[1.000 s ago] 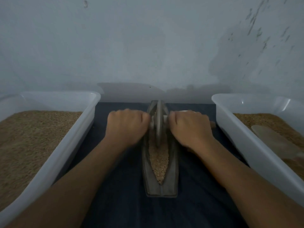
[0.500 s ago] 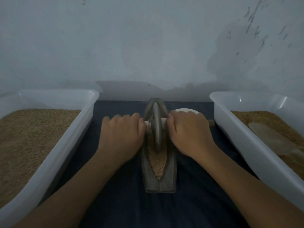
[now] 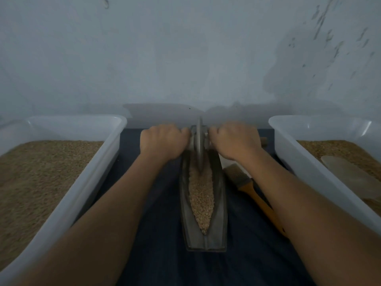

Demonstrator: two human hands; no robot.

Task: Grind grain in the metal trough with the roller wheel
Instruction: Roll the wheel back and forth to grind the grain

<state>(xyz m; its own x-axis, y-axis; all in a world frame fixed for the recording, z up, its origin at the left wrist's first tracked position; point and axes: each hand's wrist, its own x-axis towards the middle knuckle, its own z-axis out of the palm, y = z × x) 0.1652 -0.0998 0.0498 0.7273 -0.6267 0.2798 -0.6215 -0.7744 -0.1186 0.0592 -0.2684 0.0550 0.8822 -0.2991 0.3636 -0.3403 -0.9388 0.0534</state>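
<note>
The grinding step itself is under way; the left hand (image 3: 164,141) and the right hand (image 3: 234,140) are each curling their fingers round the axle handle on either side of the thin grey metal roller wheel (image 3: 199,145), which is standing upright at the far end of the long, boat-shaped grey metal trough (image 3: 204,203); the tan grain (image 3: 201,195) is lying along the trough's groove, looking mostly whole, so I judge the work to be far from finished; the next move is calling for a firm pull towards the body, keeping the wheel upright and seated in the groove, pressing evenly from both sides

Around it, the trough is resting on a dark blue cloth (image 3: 160,265); a white plastic tub on the left (image 3: 99,172) and a white plastic tub on the right (image 3: 292,162) are flanking it, both holding grain; a pale flat scoop (image 3: 350,174) is lying in the right one; a wooden-handled brush (image 3: 251,190) is lying just beside the trough under the right forearm, possibly crowding the stroke
</note>
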